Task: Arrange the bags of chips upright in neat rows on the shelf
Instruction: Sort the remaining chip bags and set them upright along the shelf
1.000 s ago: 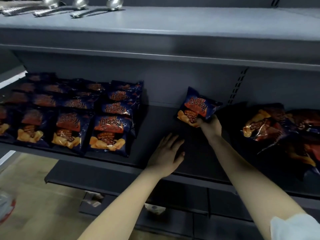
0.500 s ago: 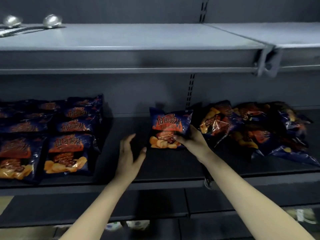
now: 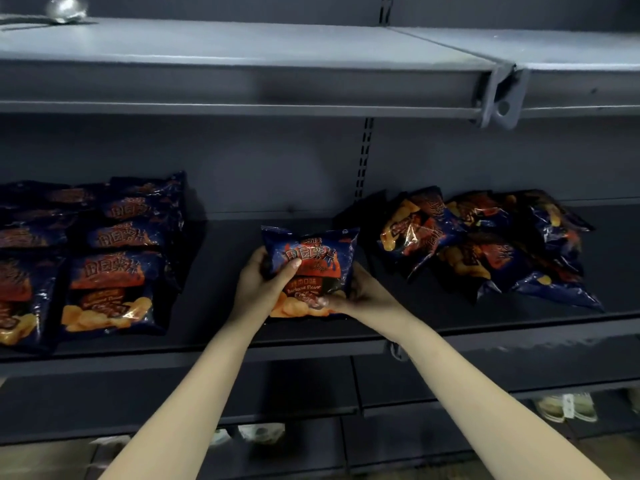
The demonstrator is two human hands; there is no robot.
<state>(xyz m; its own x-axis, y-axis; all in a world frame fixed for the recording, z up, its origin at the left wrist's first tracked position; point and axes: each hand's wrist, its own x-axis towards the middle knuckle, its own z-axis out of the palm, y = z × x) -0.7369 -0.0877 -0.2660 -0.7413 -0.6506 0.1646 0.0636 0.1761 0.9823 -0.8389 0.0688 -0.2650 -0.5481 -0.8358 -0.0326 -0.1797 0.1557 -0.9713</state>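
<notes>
On the middle shelf [image 3: 214,327], in the open stretch between two groups of stock, one bag of chips [image 3: 311,261] was held upright with its printed face toward the camera. Whether its bottom edge touched the shelf could not be told. The left hand [image 3: 258,289] gripped the bag's left edge, thumb laid across the front and fingers curled behind. The right hand [image 3: 362,296] gripped the lower right corner, fingers wrapped round the edge. To the left, well apart from the held bag, arranged bags [image 3: 110,292] leaned back in overlapping rows, faces forward. To the right, near the held bag, a loose heap of bags [image 3: 485,251] lay tumbled at mixed angles. On the upper shelf [image 3: 242,53], a metal ladle [image 3: 65,8] rested at the far left.
</notes>
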